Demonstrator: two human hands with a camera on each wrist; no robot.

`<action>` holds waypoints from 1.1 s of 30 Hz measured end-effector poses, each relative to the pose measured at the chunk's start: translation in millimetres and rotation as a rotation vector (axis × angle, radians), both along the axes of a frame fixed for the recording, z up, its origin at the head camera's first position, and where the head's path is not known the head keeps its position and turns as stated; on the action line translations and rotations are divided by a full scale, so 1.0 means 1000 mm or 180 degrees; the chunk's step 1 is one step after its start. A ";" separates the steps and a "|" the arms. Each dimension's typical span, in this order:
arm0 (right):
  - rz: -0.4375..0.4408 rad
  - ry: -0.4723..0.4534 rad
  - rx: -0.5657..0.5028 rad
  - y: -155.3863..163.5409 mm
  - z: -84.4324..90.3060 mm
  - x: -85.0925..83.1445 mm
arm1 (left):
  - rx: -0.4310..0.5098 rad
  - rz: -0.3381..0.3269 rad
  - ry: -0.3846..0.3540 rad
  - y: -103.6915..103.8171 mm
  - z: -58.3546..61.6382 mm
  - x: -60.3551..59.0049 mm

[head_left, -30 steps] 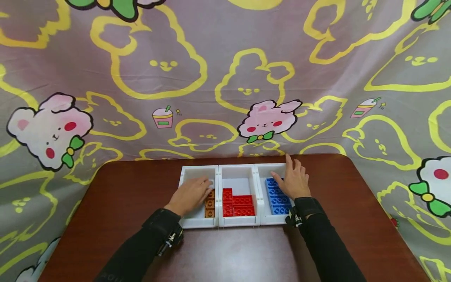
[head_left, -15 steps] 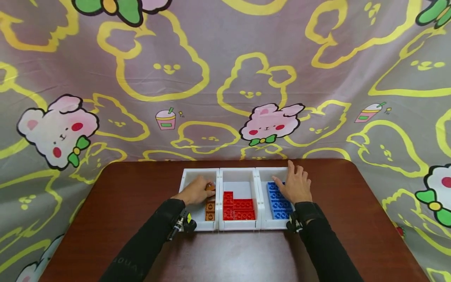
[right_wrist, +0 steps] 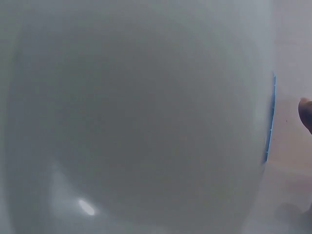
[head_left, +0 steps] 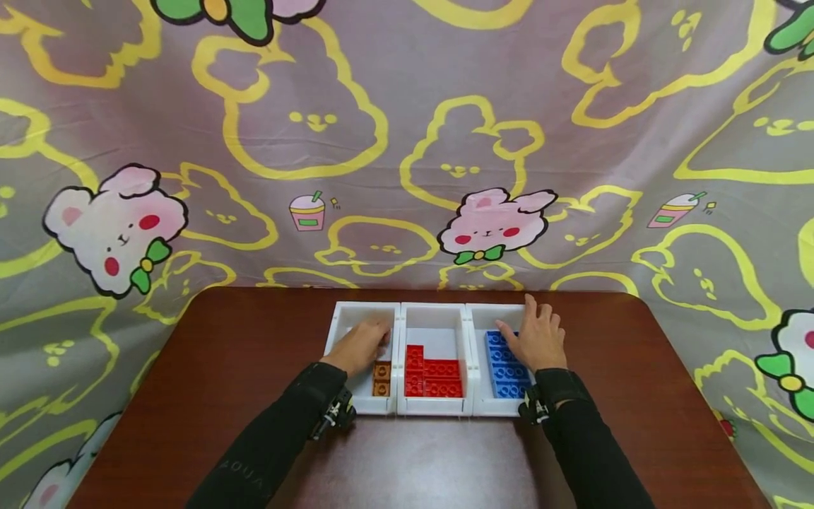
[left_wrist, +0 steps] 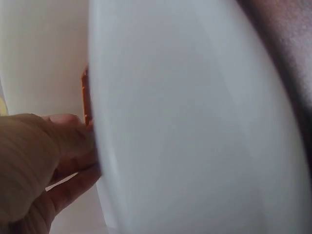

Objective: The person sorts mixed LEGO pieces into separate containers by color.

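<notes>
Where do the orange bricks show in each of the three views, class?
Head: orange bricks in the left white bin, partly under the left hand.
Left wrist: a thin orange sliver just above the fingers, beside the blurred white wall.
Right wrist: not in it; only a blue edge shows.
Shared landmark: white bin walls.

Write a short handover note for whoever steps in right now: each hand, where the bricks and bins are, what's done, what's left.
Left hand: inside the left bin, over the orange bricks; grip not visible.
Right hand: fingers straight, resting on the right bin beside the blue bricks.
Red bricks: flat in the middle bin.
Done: bricks sit sorted by colour.
Left: orange bricks probably still being arranged; check them.
</notes>
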State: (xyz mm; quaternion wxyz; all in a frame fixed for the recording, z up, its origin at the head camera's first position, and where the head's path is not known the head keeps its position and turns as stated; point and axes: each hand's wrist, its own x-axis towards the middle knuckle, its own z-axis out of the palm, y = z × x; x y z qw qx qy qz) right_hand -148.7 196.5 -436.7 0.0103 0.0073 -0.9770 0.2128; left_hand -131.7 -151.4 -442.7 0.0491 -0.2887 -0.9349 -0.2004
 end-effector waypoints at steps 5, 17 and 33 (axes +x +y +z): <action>0.0002 0.0018 -0.0018 -0.001 0.000 -0.001 | -0.0050 0.0456 0.0029 0.005 -0.001 0.004; -0.0077 -0.0107 -0.0015 -0.002 0.002 0.000 | 0.0249 0.0901 -0.0606 0.012 0.006 0.007; -0.0129 -0.0115 -0.0106 -0.002 0.002 0.001 | -0.0106 0.0410 -0.1679 0.003 0.024 0.022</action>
